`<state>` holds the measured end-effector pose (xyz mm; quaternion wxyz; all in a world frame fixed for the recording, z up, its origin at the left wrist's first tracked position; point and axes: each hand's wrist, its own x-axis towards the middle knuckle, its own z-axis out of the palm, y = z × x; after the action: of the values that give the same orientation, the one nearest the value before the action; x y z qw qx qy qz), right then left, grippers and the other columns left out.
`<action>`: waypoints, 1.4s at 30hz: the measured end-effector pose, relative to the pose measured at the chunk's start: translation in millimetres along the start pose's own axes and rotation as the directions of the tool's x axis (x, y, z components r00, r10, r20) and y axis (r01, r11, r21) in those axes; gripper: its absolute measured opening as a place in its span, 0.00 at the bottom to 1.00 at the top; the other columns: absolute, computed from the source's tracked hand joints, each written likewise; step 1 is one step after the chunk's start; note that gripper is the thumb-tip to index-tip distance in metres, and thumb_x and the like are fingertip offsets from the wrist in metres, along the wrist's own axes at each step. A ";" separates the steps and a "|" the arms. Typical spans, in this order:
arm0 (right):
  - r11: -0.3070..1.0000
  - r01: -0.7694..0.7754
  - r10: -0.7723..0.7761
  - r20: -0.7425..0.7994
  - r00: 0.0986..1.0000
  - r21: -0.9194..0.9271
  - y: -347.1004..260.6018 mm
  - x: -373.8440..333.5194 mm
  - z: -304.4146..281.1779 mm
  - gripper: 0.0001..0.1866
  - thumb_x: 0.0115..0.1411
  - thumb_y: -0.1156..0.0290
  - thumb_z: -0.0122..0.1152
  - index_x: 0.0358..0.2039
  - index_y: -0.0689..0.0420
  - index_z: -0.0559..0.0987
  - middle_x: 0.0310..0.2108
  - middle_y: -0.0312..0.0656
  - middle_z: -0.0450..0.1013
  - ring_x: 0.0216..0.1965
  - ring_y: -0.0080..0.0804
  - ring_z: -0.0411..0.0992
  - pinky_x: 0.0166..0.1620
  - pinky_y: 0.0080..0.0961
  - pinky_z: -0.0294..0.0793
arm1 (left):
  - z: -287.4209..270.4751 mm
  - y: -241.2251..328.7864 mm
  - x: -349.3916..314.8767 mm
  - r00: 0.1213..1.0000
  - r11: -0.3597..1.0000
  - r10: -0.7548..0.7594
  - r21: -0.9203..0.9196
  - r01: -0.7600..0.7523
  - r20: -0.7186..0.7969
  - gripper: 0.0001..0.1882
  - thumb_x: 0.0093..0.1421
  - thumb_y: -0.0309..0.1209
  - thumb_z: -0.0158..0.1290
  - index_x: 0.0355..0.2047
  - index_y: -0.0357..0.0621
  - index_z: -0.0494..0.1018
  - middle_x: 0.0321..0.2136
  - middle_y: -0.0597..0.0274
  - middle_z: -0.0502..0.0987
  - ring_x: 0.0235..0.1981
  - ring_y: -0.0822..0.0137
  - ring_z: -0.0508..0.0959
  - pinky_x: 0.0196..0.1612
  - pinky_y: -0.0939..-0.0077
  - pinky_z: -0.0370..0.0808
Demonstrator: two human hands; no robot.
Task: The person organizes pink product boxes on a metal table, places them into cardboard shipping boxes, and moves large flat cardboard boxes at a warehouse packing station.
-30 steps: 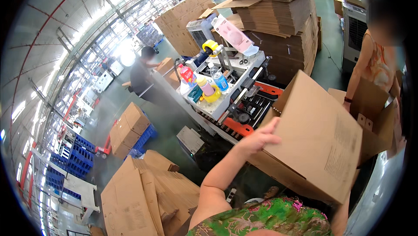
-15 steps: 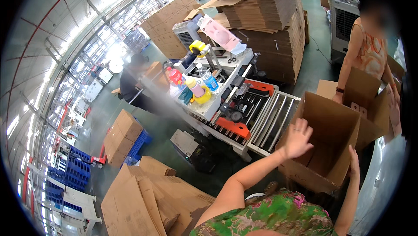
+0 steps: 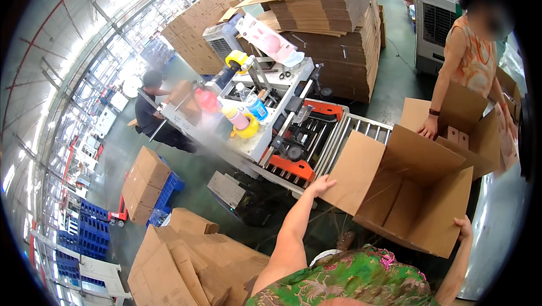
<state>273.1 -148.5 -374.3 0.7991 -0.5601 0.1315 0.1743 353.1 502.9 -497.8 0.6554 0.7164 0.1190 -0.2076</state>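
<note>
An open cardboard carton (image 3: 420, 153) stands in front of me with its top facing up, and the part of its inside that shows is bare brown board. Its left flap (image 3: 354, 171) is spread outward, and my left hand (image 3: 323, 186) pinches that flap's outer edge. At the right side, my right hand (image 3: 463, 228) has its fingers curled over the edge of the right flap (image 3: 446, 214). Part of the right fingers is hidden by the board. Just beyond it stands a second open carton (image 3: 480, 156) with pink boxes (image 3: 456, 136) inside, where another person's hand (image 3: 428, 127) reaches in.
A roller conveyor (image 3: 361, 131) with a taping machine (image 3: 291, 131) lies left of the carton; bottles (image 3: 252, 103) stand on it. Flattened cartons (image 3: 186, 261) lie low on the left, and a tall stack (image 3: 333, 52) rises behind. A co-worker (image 3: 158, 114) bends at the far left.
My left hand has moved down and left from above the carton and now holds its left flap, which is spread outward. My right hand has lowered along the right side, with that flap outward too.
</note>
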 end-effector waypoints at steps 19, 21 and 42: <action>0.999 -0.016 0.018 0.042 0.999 -0.043 -3.4 8.4 21.7 0.33 0.47 0.62 0.66 0.53 0.62 0.67 0.45 0.44 0.73 0.44 0.38 0.74 0.46 0.35 0.75 | 141.0 -5.5 -6.1 0.931 0.623 -0.307 0.697 0.354 -0.198 0.72 0.37 0.71 0.55 0.66 0.53 0.20 0.65 0.42 0.17 0.64 0.35 0.22 0.53 0.17 0.38; 1.000 0.008 -0.008 -0.016 1.000 -0.011 -1.5 5.6 18.3 0.34 0.47 0.61 0.65 0.53 0.62 0.67 0.45 0.44 0.73 0.45 0.39 0.73 0.46 0.35 0.75 | 138.4 -15.3 -0.4 0.931 0.626 -0.308 0.695 0.353 -0.195 0.71 0.40 0.66 0.59 0.65 0.53 0.19 0.65 0.39 0.19 0.64 0.31 0.23 0.56 0.21 0.37; 0.042 -0.571 -0.242 -0.562 0.791 -0.820 147.5 58.0 -41.9 0.44 0.57 0.41 0.51 0.61 0.65 0.57 0.55 0.67 0.60 0.54 0.61 0.62 0.55 0.47 0.64 | 127.3 -35.9 -3.9 0.953 0.691 -0.299 0.699 0.182 0.047 0.61 0.51 0.52 0.55 0.64 0.53 0.18 0.66 0.36 0.29 0.65 0.32 0.37 0.65 0.50 0.45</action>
<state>262.1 -134.3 -537.2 0.0827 -0.9477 0.2762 0.1367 315.8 381.5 -535.0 0.3173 0.8670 0.0746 -0.3769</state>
